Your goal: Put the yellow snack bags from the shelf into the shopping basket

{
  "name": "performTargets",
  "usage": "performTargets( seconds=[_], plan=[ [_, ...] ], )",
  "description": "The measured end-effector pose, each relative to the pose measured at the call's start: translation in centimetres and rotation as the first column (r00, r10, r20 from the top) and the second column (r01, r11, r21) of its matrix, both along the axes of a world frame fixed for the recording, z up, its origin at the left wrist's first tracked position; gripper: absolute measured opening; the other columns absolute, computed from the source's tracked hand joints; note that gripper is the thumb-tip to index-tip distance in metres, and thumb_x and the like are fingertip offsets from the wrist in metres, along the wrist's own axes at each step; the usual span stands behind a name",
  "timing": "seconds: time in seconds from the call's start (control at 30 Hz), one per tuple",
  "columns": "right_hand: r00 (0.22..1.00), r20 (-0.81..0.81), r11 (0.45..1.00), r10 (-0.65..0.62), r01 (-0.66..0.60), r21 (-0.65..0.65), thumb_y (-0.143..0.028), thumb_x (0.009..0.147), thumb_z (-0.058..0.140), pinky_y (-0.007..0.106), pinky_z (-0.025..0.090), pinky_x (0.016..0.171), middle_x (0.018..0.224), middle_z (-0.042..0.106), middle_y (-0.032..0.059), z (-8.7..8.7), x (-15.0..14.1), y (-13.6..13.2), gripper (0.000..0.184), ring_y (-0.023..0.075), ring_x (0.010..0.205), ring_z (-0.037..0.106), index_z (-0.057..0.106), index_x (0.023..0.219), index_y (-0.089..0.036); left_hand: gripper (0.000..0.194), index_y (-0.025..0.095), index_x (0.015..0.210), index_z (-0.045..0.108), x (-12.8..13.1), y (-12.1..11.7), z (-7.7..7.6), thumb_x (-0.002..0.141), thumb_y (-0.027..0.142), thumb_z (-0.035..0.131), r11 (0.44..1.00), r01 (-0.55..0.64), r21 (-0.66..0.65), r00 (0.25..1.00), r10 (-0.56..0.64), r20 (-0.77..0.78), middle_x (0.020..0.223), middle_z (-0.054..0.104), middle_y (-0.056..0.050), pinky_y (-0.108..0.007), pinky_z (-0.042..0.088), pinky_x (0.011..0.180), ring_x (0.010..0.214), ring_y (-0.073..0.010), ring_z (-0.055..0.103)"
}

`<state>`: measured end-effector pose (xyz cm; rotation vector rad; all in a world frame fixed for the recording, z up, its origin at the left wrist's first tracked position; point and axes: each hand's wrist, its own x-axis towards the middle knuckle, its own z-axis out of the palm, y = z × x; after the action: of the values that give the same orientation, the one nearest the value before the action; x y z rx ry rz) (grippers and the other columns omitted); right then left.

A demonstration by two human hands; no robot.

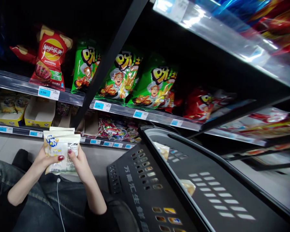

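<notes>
Between my two hands is a small stack of cream-coloured snack packets (61, 146), with a blue-and-white logo and printed panels on the front one. My left hand (44, 159) grips the left side, its red-nailed thumb lying across the front. On the right side my right hand (78, 158) holds the same packets, thumb pressed on the printed face. The other fingers of both hands are hidden behind the packets. Just beyond them, on the lowest shelf, stand a yellow-edged open carton (39, 114) and another carton (8, 119) with similar small packets inside.
A dark grey shopping basket (140, 190) stands right of my legs, with some packets inside. Above the lowest shelf, a red Lay's chip bag (50, 58) and green snack bags (154, 85) line the middle shelf edge (120, 109). A black upright post (106, 64) crosses the shelves. A white cable (59, 199) hangs over my lap.
</notes>
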<state>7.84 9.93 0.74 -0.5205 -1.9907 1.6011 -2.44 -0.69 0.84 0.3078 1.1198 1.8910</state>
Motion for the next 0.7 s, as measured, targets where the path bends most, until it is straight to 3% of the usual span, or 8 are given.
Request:
performTargets(
  seconds=[0.1, 0.23, 0.33, 0.47, 0.6, 0.7],
  plan=[
    [0.999, 0.019, 0.999, -0.043, 0.043, 0.002, -0.043, 0.082, 0.051, 0.036, 0.041, 0.089, 0.110, 0.062, 0.0090, -0.2, -0.2, -0.1, 0.037, 0.0236, 0.100, 0.056, 0.053, 0.110, -0.018, 0.054, 0.014, 0.100, 0.061, 0.0, 0.0, -0.2, 0.049, 0.013, 0.080, 1.000, 0.011, 0.007, 1.000, -0.011, -0.006, 0.097, 0.071, -0.013, -0.039, 0.052, 0.080, 0.092, -0.0328, 0.065],
    [0.995, 0.045, 0.992, -0.090, 0.086, 0.094, -0.042, 0.081, 0.053, 0.036, 0.042, 0.083, 0.098, 0.065, 0.0085, 0.1, -0.2, -0.3, 0.031, 0.0240, 0.090, 0.058, 0.058, 0.099, -0.018, 0.047, 0.014, 0.095, 0.063, -0.5, -0.4, -0.1, 0.051, 0.013, 0.079, 0.996, 0.091, 0.011, 0.987, -0.089, -0.135, 0.096, 0.072, -0.012, -0.036, 0.054, 0.077, 0.091, -0.0322, 0.065],
    [0.995, 0.012, 0.979, -0.102, 0.098, 0.179, -0.039, 0.083, 0.050, 0.036, 0.042, 0.081, 0.095, 0.064, 0.0073, 0.9, -0.1, -0.7, 0.026, 0.0236, 0.088, 0.057, 0.060, 0.098, -0.021, 0.047, 0.013, 0.095, 0.063, -0.7, -0.6, -0.1, 0.051, 0.012, 0.079, 0.997, 0.056, 0.051, 0.984, -0.046, -0.171, 0.097, 0.071, -0.013, -0.038, 0.053, 0.078, 0.089, -0.0328, 0.065],
    [0.984, -0.048, 0.959, -0.170, 0.177, 0.220, -0.035, 0.085, 0.048, 0.034, 0.041, 0.081, 0.094, 0.062, 0.0063, 1.6, -0.1, -1.4, 0.022, 0.0228, 0.088, 0.055, 0.062, 0.097, -0.024, 0.055, 0.016, 0.098, 0.061, -0.3, -0.4, -1.1, 0.048, 0.019, 0.082, 0.997, -0.014, 0.081, 1.000, 0.014, -0.002, 0.096, 0.072, -0.012, -0.042, 0.052, 0.082, 0.093, -0.0344, 0.064],
    [0.969, -0.102, 0.964, -0.227, 0.239, 0.121, -0.036, 0.085, 0.047, 0.033, 0.041, 0.078, 0.092, 0.061, 0.0059, 1.8, -0.3, -1.7, 0.023, 0.0222, 0.087, 0.054, 0.065, 0.088, -0.023, 0.066, 0.018, 0.107, 0.058, 0.0, -0.1, -2.0, 0.050, 0.043, 0.080, 0.994, -0.067, 0.082, 0.977, 0.049, 0.205, 0.095, 0.072, -0.011, -0.042, 0.049, 0.088, 0.105, -0.0334, 0.058],
    [0.949, -0.136, 0.951, -0.284, 0.297, 0.082, -0.038, 0.083, 0.049, 0.032, 0.041, 0.074, 0.083, 0.060, 0.0047, 2.4, 0.0, -1.7, 0.025, 0.0218, 0.083, 0.052, 0.064, 0.071, -0.022, 0.059, 0.019, 0.108, 0.058, -0.1, 0.0, -1.8, 0.057, 0.043, 0.076, 0.989, -0.107, 0.099, 0.956, 0.075, 0.283, 0.097, 0.072, -0.009, -0.041, 0.049, 0.089, 0.106, -0.0310, 0.058]
  ],
)
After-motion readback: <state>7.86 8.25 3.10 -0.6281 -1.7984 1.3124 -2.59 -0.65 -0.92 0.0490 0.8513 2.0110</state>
